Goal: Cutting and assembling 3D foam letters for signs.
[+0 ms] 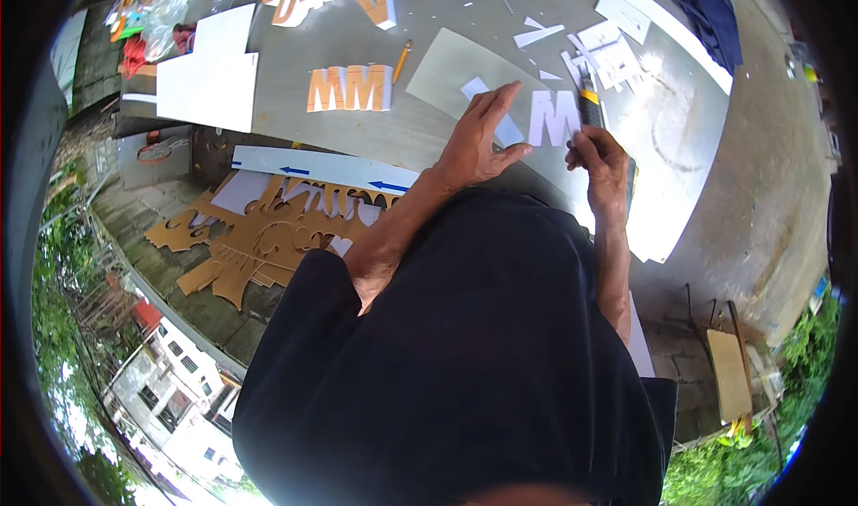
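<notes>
Head view: a person in a dark shirt [465, 354] works at a grey table [429, 10]. The left hand [478, 144] is laid over a pale blue strip [508, 130], its fingers extended and its thumb standing apart from them, pointing right. The white letter-shaped piece [554, 114] lies on the table just right of that thumb. The right hand [601, 159] is at the near right corner of this piece, its fingers curled; I cannot tell whether they are clamped on it. A yellow and black cutter [590, 104] lies immediately beyond the right hand. White offcuts [610, 52] are scattered farther off on the right. To the left, brown-faced letter pieces [368, 86] sit near an orange pencil [402, 61], with white sheets [206, 93] farther left. Below the table's near left edge lie brown cut-out sheets [268, 233].
</notes>
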`<state>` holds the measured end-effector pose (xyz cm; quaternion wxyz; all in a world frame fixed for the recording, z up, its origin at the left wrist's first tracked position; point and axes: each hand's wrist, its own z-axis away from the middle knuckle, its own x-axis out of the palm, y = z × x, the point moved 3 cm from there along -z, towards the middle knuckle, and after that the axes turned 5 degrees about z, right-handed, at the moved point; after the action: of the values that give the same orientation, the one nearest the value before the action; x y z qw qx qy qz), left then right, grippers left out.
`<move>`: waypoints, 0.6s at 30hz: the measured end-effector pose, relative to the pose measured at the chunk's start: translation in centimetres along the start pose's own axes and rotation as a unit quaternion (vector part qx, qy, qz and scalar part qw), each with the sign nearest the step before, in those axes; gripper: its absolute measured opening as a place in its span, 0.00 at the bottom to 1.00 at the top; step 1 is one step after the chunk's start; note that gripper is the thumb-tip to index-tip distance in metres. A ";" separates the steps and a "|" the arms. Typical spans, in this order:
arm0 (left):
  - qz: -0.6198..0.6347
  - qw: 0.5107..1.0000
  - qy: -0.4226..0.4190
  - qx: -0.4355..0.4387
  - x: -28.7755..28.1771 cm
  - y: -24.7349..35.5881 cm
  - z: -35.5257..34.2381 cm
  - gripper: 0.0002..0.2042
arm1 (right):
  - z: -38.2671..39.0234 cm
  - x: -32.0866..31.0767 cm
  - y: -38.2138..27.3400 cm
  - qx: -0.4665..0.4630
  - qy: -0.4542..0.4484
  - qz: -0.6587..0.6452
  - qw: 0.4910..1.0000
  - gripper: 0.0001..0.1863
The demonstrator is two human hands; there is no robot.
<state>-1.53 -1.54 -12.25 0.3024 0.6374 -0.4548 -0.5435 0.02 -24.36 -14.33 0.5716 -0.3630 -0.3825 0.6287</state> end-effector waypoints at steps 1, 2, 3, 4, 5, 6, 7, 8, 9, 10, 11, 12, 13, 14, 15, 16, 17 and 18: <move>-0.007 1.000 0.007 -0.002 -0.4 -0.9 1.0 0.35 | 0.0 0.0 0.4 0.005 -0.002 -0.006 1.000 0.12; 0.011 0.997 0.035 -0.066 -0.8 -2.3 2.0 0.31 | -0.1 -0.1 1.0 0.010 -0.003 -0.010 1.000 0.13; 0.033 0.989 0.060 -0.130 -0.8 -3.3 2.7 0.26 | -0.3 -0.3 1.1 0.009 -0.005 -0.007 1.000 0.13; 0.021 0.984 0.137 -0.107 -1.1 -4.0 3.0 0.18 | -0.5 -0.6 1.3 0.018 0.006 -0.001 1.000 0.13; 0.019 0.984 0.142 -0.110 -1.5 -4.6 3.7 0.18 | -0.4 -0.7 1.5 0.029 0.014 0.004 0.999 0.14; 0.010 0.972 0.182 -0.145 -2.5 -5.4 4.2 0.18 | -0.5 -0.7 1.4 0.029 0.012 0.006 0.999 0.14; 0.000 0.958 0.222 -0.180 -3.5 -6.3 4.7 0.17 | -0.5 -0.9 1.4 0.038 0.009 -0.007 0.999 0.14; -0.001 0.959 0.221 -0.179 -4.4 -6.9 4.9 0.17 | -0.6 -0.9 1.7 0.046 0.009 -0.024 0.999 0.15; -0.030 0.953 0.225 -0.202 -5.6 -7.5 5.1 0.18 | -0.7 -1.0 1.7 0.046 0.007 -0.024 0.999 0.15; -0.060 0.946 0.229 -0.223 -6.8 -8.2 5.2 0.20 | -0.7 -1.0 1.9 0.056 0.002 -0.036 0.998 0.15; -0.060 0.945 0.231 -0.223 -8.1 -8.6 5.0 0.20 | -0.8 -0.9 1.9 0.065 -0.004 -0.048 0.997 0.15; -0.219 0.931 0.235 -0.173 -9.5 -8.5 4.4 0.26 | -0.8 -1.0 2.0 0.065 -0.003 -0.047 0.997 0.15; -0.370 0.892 0.233 -0.116 -10.4 -8.3 3.9 0.32 | -1.0 -0.9 2.2 0.076 -0.018 -0.084 0.993 0.15; -0.411 0.868 0.236 -0.146 -11.3 -8.6 3.6 0.38 | -1.2 -0.8 2.3 0.085 -0.035 -0.119 0.989 0.14; -0.448 0.845 0.236 -0.174 -11.7 -8.9 3.4 0.44 | -1.2 -0.9 2.1 0.084 -0.028 -0.116 0.989 0.14; -0.467 0.830 0.213 -0.219 -12.1 -9.6 3.2 0.48 | -1.3 -0.7 1.9 0.092 -0.048 -0.151 0.983 0.13; -0.461 0.834 0.212 -0.216 -12.7 -10.2 3.2 0.48 | -1.4 -0.4 1.7 0.098 -0.068 -0.187 0.975 0.13; -0.456 0.844 0.201 -0.200 -13.2 -11.0 3.2 0.49 | -1.4 -0.2 1.4 0.099 -0.081 -0.209 0.970 0.12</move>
<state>-1.79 15.20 -17.15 0.2257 0.7941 0.0764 -0.5591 0.63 -24.59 -16.21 0.6904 -0.1649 -0.4306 0.5575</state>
